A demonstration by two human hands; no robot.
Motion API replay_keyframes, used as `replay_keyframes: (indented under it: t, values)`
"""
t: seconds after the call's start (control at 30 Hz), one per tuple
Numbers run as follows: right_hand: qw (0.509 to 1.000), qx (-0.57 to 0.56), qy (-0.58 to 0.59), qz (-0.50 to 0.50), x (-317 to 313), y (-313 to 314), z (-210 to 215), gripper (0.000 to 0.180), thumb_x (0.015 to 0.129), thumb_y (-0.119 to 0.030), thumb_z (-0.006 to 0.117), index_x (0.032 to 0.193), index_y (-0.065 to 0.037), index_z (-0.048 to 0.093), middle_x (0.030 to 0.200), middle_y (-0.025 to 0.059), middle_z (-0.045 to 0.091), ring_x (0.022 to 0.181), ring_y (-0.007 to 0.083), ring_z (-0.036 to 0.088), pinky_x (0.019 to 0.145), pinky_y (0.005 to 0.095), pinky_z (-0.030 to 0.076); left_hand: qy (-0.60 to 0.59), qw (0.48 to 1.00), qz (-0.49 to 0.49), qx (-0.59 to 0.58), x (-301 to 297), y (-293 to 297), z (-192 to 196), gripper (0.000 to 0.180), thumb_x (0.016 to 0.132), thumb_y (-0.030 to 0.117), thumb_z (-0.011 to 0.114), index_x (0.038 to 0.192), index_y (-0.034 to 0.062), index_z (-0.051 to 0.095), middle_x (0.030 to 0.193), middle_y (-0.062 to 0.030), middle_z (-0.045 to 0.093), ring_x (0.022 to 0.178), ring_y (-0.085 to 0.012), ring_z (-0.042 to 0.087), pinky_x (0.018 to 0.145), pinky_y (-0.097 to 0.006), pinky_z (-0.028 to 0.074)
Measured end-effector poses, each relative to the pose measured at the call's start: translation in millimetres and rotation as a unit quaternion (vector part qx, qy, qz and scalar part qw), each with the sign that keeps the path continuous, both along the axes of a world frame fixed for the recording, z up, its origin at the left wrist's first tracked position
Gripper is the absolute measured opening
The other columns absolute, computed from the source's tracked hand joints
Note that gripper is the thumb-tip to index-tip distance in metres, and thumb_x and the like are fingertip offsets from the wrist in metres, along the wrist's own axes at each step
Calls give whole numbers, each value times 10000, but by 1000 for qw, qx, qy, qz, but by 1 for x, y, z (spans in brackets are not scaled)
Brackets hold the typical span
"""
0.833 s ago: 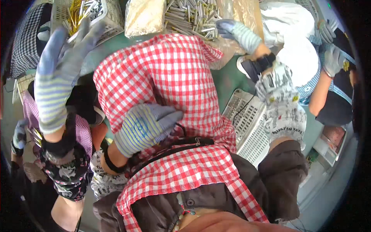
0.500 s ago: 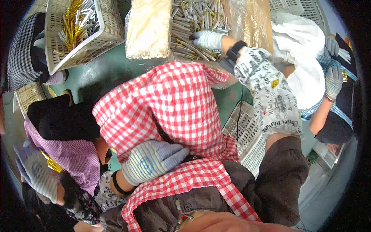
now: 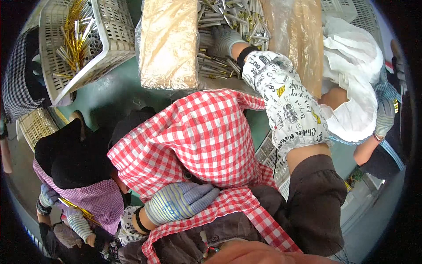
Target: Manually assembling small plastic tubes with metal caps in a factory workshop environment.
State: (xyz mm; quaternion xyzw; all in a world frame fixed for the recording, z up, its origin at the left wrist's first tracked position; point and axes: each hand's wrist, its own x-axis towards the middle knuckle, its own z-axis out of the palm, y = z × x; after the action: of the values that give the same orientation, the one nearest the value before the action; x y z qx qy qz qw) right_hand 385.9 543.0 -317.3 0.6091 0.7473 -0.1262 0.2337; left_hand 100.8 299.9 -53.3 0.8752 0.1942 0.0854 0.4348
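Observation:
My right hand (image 3: 227,42), in a striped grey glove, reaches into an open box at the far middle, down among many thin silver and gold tubes (image 3: 233,15). Its fingertips sink into the pile, so their grip is hidden. My left hand (image 3: 180,202), in a striped glove with bluish fingers, lies on my red-and-white checked apron (image 3: 211,136) at my lap. Its fingers are stretched out flat, and nothing shows in them.
Brown cardboard flaps wrapped in clear plastic (image 3: 169,48) flank the pile. A white plastic crate (image 3: 116,42) with gold and silver tubes stands at the far left. Co-workers sit close on both sides; a gloved hand (image 3: 79,224) at left holds gold strips. A white cloth (image 3: 351,88) hangs at right.
My right hand has moved from above the tubes down into the pile, slightly left. My left hand stays on the apron. The co-worker's hands at left have lowered, and the whole view has shifted slightly.

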Motion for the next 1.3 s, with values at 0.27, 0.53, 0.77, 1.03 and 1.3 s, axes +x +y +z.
replay_keyframes:
  t: [0.27, 0.53, 0.77, 1.03, 1.3]
  values:
    - [992, -119, -14, -27, -13, 28, 9, 604, 1017, -423, 483, 1512, -95, 369, 1550, 109, 381, 1397, 291, 415, 1073, 416, 445, 15, 1000, -6, -19, -1, 1, -9, 452, 827, 156, 574, 1275, 118, 623, 1128, -111, 670, 776, -227, 715, 566, -305, 577]
    - [963, -260, 57, -36, -9, 27, 27, 1056, 707, -725, 692, 1438, 0, 456, 1482, 220, 444, 1341, 359, 468, 1096, 424, 407, 15, 1000, -19, -10, 0, 1, -3, 467, 830, 146, 572, 1293, 100, 605, 1141, -125, 665, 831, -245, 720, 604, -316, 596]
    - [923, -305, 223, -71, 6, 6, -11, 780, 841, -545, 705, 1377, -2, 544, 1445, 125, 521, 1261, 275, 549, 988, 394, 465, 9, 999, -28, -21, 3, 4, 2, 457, 835, 138, 564, 1285, 68, 600, 1145, -131, 663, 827, -256, 715, 616, -320, 595]
    - [855, -360, 366, -69, 32, -19, 16, 706, 815, -515, 734, 1188, 74, 630, 1062, 159, 702, 930, 233, 628, 836, 355, 503, 9, 999, -41, -1, 2, 0, -4, 468, 830, 126, 554, 1291, 63, 600, 1177, -106, 631, 857, -202, 692, 711, -288, 574]
    - [705, -424, 534, -194, 60, -45, 20, 494, 828, -476, 735, 1012, -17, 745, 813, 49, 696, 717, 135, 582, 661, 280, 487, 10, 999, -29, -10, 0, -1, -2, 478, 835, 130, 549, 1307, 63, 583, 1179, -114, 626, 854, -211, 689, 718, -300, 572]
